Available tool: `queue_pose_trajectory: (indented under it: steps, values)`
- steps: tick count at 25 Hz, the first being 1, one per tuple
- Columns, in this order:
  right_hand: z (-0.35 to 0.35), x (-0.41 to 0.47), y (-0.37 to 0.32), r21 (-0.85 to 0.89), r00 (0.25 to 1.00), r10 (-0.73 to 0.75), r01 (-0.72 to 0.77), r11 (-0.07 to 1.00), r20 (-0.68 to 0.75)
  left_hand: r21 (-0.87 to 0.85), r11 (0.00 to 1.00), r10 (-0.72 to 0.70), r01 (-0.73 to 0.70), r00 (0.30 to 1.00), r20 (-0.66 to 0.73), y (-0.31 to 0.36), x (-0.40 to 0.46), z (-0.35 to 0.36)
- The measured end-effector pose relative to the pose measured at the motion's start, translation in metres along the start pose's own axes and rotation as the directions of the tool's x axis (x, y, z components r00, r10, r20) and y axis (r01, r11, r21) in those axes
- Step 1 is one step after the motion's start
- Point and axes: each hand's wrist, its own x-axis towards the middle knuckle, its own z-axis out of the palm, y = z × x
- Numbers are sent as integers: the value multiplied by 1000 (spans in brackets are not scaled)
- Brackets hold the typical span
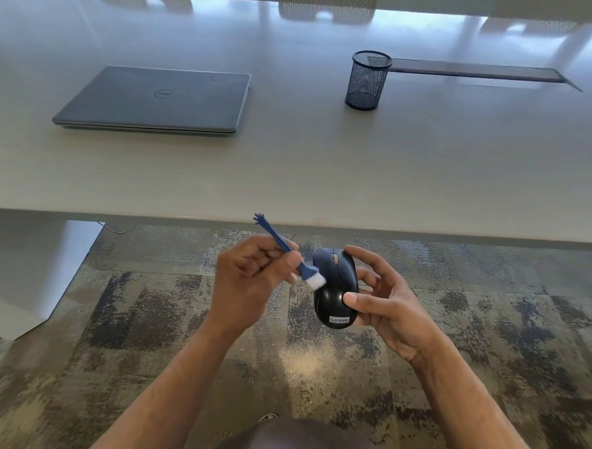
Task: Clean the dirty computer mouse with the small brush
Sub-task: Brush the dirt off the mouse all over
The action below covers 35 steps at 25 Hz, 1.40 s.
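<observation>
A black computer mouse [332,284] with a Lenovo label is held in the air below the table's front edge. My right hand [384,298] grips it from the right, thumb on its top and fingers behind it. My left hand [249,278] pinches the blue handle of a small brush [289,255]. The brush's white bristles touch the mouse's left side near the scroll wheel. The handle's forked end points up and to the left.
A closed grey laptop [154,101] lies on the white table [319,168] at the back left. A black mesh pen cup [367,79] stands at the back right beside a dark cable slot [478,70]. Patterned carpet [156,334] lies below my hands.
</observation>
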Motion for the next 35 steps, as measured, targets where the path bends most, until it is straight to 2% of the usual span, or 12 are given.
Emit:
queue_pose_trajectory:
  steps: [2,4,8,10,12,14,18,19,23,26,31,35]
  values:
    - [1,0,0,-9,1000,-1,1,1000,7,36,999,2,-6,993,114,1,1,1]
    - [3,1,2,-15,1000,-1,1,1000,14,101,995,-32,20,992,122,-2,4,4]
    - [6,2,5,-46,1000,15,-15,999,2,209,976,-66,66,998,-9,-8,18,11]
    - [8,2,7,-68,1000,11,-11,998,-8,306,950,-39,67,994,-98,-7,28,14]
    - [7,3,8,-69,1000,-1,0,998,-15,312,949,-3,47,990,-139,-2,31,14]
    - [5,4,8,-55,1000,-7,6,998,-23,258,966,38,-19,997,-68,5,25,14]
    - [5,4,6,-53,1000,-20,19,998,-18,256,955,85,-149,965,247,13,9,16]
    - [6,3,6,-54,1000,-21,20,998,-11,280,944,93,-173,956,278,11,8,17]
    - [7,3,6,-82,1000,-15,14,997,-12,392,915,62,-98,993,104,3,10,17]
    - [5,2,7,-85,999,-17,14,996,-38,415,905,105,-97,994,4,3,12,10]
    - [4,4,8,-78,998,-31,27,997,-49,236,965,99,-116,992,80,12,3,14]
    - [8,3,7,-45,1000,-19,19,999,-2,260,955,118,-146,986,121,7,-6,22]
